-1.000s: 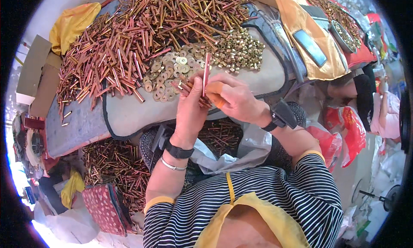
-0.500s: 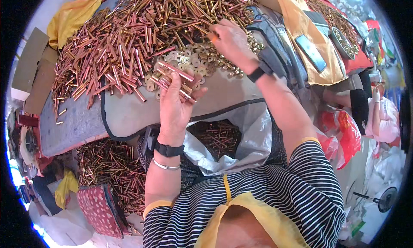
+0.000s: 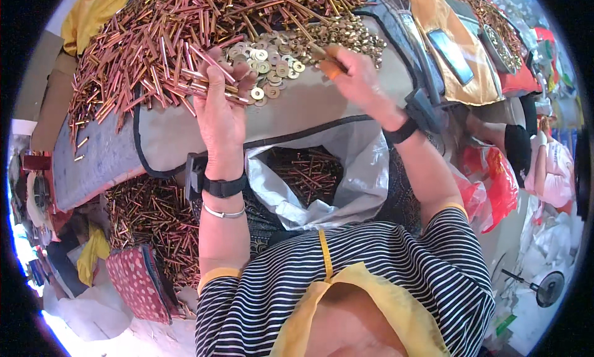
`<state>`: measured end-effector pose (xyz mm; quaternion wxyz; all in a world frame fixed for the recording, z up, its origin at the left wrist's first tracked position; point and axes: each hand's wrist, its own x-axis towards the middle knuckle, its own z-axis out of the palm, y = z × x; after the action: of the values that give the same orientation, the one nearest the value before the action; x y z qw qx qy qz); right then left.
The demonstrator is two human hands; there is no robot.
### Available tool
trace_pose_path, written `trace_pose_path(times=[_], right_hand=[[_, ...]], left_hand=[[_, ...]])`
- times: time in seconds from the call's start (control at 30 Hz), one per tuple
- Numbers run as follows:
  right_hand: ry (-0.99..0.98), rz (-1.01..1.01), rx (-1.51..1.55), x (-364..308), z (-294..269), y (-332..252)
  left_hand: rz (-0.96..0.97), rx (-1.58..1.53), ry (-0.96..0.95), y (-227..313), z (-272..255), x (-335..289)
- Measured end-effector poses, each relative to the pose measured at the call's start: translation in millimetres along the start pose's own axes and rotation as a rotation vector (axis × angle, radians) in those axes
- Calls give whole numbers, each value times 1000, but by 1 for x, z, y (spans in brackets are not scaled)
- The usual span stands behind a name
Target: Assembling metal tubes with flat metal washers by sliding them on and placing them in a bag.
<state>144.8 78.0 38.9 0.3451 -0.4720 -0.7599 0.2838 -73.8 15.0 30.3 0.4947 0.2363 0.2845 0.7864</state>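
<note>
"How is the left hand set?"

"Its forearm rises almost straight, with a black strap and a silver bangle near the wrist. The palm is turned up, and a small bundle of copper-coloured rods lies slantwise across it."

"And its fingers?"

"The thumb presses down over the bundle; the other fingers curl up on the far side, a little apart from one another. So the rods are clamped between thumb and fingers, above the near edge of the big rod pile and just left of the washers."

"What about the right hand?"

"Well apart from the left. That forearm slants up and inward, the wrist wearing a black band, the back of the hand mostly toward us. The fingers point to the left and are bunched together, an orange cover on one of them."

"Are they pinching anything?"

"A slim piece shows at their tips, but the blur is too strong; I can't tell whether they grip it. The hand sits just beside the nuts, over the grey mat."

"And below?"

"A white sack gapes at the lap, more rods inside."
</note>
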Motion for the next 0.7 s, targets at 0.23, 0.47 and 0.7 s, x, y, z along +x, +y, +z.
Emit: trace_pose_path(times=[0.23,0.47,0.7], right_hand=[[-68,-584,-274,-4,44,-13],[-161,-595,-224,-39,24,5],[26,-129,1,-49,-26,11]], left_hand=[[-40,232,106,-14,-8,0],[-71,128,62,-10,-7,-6],[-134,-38,-3,-12,0,-6]])
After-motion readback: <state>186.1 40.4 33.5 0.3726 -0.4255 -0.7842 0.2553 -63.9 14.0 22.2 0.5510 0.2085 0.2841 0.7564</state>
